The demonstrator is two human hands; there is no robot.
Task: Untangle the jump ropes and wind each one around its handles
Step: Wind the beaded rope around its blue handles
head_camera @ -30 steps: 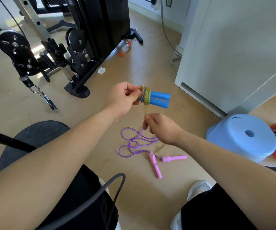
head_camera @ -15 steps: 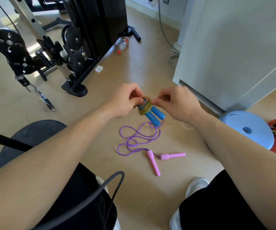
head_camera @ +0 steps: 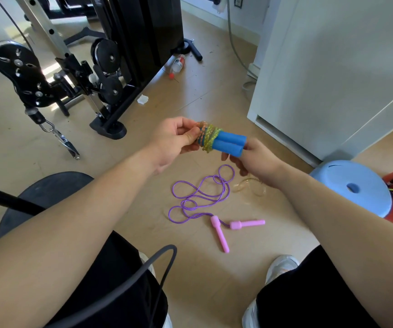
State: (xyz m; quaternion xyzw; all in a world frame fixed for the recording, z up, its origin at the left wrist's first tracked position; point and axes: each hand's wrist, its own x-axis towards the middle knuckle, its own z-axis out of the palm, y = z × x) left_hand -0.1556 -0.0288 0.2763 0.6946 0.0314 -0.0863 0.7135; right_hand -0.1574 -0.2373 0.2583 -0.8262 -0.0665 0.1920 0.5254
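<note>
Winding on the first rope is looking mostly done. The left hand (head_camera: pixel 176 136) is pinching the wrapped end of the paired blue handles (head_camera: pixel 229 143), with the yellow-orange glitter rope (head_camera: pixel 208 138) sitting in tight coils around them. The right hand (head_camera: pixel 257 159) is gripping the handles' free end, fingers curled underneath. I can't tell whether it is also holding cord. A loose tail (head_camera: pixel 250 188) of the same translucent rope is lying on the floor (head_camera: pixel 202 102) just below that wrist, so my read is a few turns are outstanding. The next move is calling for the right hand to pick up that tail and feed it round with steady tension while the left is clamping the coils so they aren't slipping off the foam. The second job is waiting: the purple rope (head_camera: pixel 200 192) is sprawling in overlapping loops on the floor, its pink handles (head_camera: pixel 219 235) lying close together at the near end, untouched. Obstacles are looking minor. The blue stool (head_camera: pixel 356 185) and white cabinet (head_camera: pixel 332 67) are crowding the right, the cable machine (head_camera: pixel 138 43) is standing well back on the left, and a black cable (head_camera: pixel 143 275) is arcing across the lap. The tail is lying near the purple loops, so a re-tangle risk is showing.
</note>
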